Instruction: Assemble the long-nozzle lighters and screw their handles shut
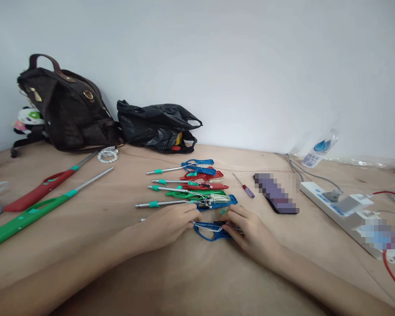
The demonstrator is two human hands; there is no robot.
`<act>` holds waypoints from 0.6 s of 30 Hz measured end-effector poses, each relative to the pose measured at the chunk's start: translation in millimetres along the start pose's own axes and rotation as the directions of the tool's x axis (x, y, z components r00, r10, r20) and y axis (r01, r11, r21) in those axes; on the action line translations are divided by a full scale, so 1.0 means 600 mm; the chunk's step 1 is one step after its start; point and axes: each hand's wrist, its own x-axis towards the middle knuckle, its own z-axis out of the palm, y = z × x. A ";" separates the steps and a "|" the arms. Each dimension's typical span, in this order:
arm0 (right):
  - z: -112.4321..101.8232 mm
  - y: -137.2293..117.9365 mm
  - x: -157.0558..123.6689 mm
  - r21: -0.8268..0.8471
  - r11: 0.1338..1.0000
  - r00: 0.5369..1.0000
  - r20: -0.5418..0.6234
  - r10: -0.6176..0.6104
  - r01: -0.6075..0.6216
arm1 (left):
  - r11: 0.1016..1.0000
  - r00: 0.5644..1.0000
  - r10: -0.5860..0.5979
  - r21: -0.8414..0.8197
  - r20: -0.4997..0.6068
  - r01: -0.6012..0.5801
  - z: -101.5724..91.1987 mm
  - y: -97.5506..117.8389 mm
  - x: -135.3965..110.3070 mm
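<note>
Through the head camera, the only view I had, I saw the blue lighter casing (pixel 222 234) lying open on the tabletop (pixel 171 281), well in from the far edge that met the wall and on the near side of a row of opened lighters (pixel 200 186). White wires (pixel 206 228) ran along inside it between the two hands. I took the step in hand to be fine work on the small parts within that casing. To do it well, I judged, one end wanted steadying flat against the tabletop while the other hand pressed lightly, with the wires kept slack and clear of the rims so that nothing was nipped or sprung loose. The left hand (pixel 175 223) had its fingertips drawn together in a narrow pinch at the casing's left end, though its own knuckles hid just what lay between them. The right hand (pixel 246 229) held the right end, thumb and forefinger nearly meeting at a dark part; I could not tell whether they gripped that part or merely pressed it. The screwdriver (pixel 249 191) lay untouched toward the far edge, beside the phone (pixel 276 193).
</note>
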 end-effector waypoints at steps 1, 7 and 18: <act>0.001 0.000 -0.001 0.005 1.000 1.000 -0.014 0.005 -0.005 | 1.000 1.000 -0.010 -0.027 -0.010 0.010 0.000 -0.001 0.000; 0.006 -0.002 -0.001 -0.013 1.000 0.996 -0.087 -0.028 0.027 | 0.993 0.998 -0.038 -0.116 -0.058 0.031 0.004 -0.012 -0.003; 0.002 -0.003 0.001 0.008 0.996 0.993 -0.079 -0.091 0.092 | 0.997 0.998 -0.008 -0.077 -0.064 0.003 0.008 -0.017 -0.005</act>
